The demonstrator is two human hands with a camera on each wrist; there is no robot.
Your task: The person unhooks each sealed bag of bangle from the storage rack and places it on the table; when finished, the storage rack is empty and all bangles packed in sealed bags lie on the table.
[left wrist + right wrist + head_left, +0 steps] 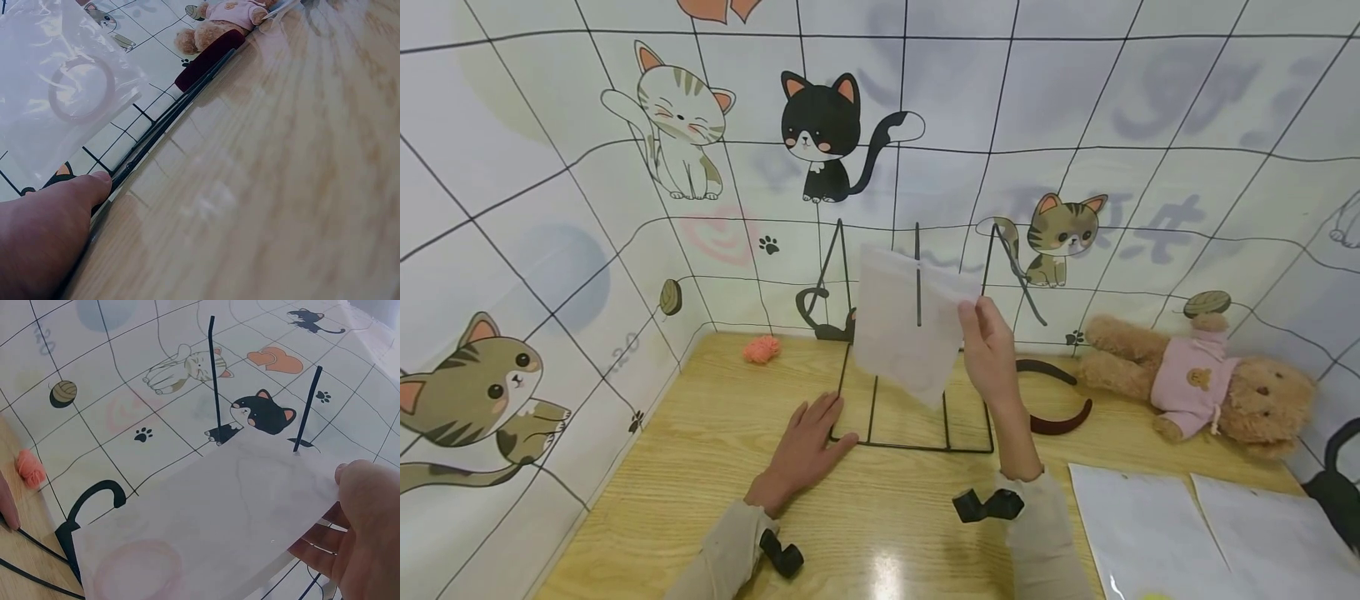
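A translucent plastic bag point(898, 329) hangs on the middle prong of a black wire rack point(917, 448); a pale pink ring point(81, 89) shows through the bag in the left wrist view. My right hand point(992, 358) pinches the bag's right edge between thumb and fingers, also seen in the right wrist view, where the prong point(307, 409) pokes up past the bag's top edge. My left hand point(805, 446) lies flat with its fingers at the front left corner of the rack's base. In the left wrist view, the thumb point(94, 187) touches the wire.
An orange scrunchie point(762, 349) lies at the back left. Right of the rack are a black headband point(1047, 369) and a dark red one point(1063, 422). A teddy bear point(1195, 379) lies at the back right, with clear plastic sheets point(1157, 525) in front of it.
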